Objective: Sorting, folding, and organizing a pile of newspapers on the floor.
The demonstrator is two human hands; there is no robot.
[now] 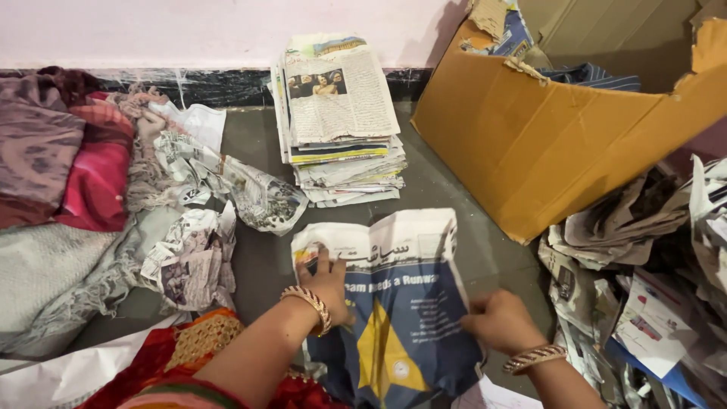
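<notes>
Head view: a folded newspaper sheet [401,303], blue with a yellow triangle on its lower part, is laid flat on the grey floor near its front edge. The left hand [327,286] is pressed palm-down on the sheet's left margin, fingers spread and flat, nothing enclosed in its grip. The right hand [500,322] is set at the sheet's right edge with fingers curled over the paper; whether the edge is pinched in its grip cannot be told. The sheet is judged light, limp and easily torn or creased, so it is best taken at a folded edge or corner. A neat stack of newspapers [341,121] is seen behind it by the back wall, a cardboard box [545,136] to the right, crumpled paper [193,257] to the left.
</notes>
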